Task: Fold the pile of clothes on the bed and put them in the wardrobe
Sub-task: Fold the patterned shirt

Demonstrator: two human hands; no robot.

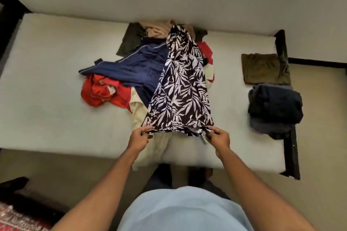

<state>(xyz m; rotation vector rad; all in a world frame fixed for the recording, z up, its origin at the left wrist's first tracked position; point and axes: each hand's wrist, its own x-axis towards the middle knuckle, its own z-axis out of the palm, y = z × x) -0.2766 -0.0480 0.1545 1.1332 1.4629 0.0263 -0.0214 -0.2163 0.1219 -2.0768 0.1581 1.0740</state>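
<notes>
Two corners of the print garment (180,84) are pinched, one by the left hand (139,138) and one by the right hand (218,137); fingers and thumbs are curled tight on its near hem, and nothing else is held; the cloth is stretched from the hands away over the pile (131,69), its far end resting on the tan and olive clothes at the back. The step in hand is judged to be the spreading of this one piece before its first fold; it is not yet flat, and it lies on other clothes rather than on bare mattress. For the next move a clear patch of the bed (47,99) is called for, probably to the left of the pile, so that the piece can be laid smooth and folded without the blue and red clothes beneath being dragged along. Two folded pieces, an olive one (264,68) and a dark one (274,107), are set apart at the right edge; no wardrobe is seen.
</notes>
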